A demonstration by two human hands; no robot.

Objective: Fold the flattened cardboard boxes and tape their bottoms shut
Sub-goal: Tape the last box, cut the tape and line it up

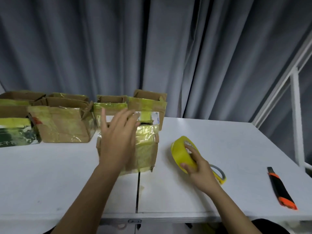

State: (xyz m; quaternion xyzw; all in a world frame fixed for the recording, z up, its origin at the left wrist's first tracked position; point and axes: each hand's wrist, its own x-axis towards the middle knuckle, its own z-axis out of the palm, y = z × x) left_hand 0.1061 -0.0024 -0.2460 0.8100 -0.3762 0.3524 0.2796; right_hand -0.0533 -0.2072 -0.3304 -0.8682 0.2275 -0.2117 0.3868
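On the white tabletop (219,149), the left hand (118,137) hangs open with fingers spread over a small cardboard box (145,149) wrapped in yellow tape, whether touching it I cannot tell. Just right of that box, the right hand (197,166) grips a roll of yellow tape (181,153) (fingers through its core). More taped boxes (65,125) stand behind and left of it, and an orange-and-black utility knife (281,190) lies well to its right.

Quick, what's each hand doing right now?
Left hand: open, fingers spread over the taped cardboard box, holding nothing.
Right hand: closed around the yellow tape roll on the table.
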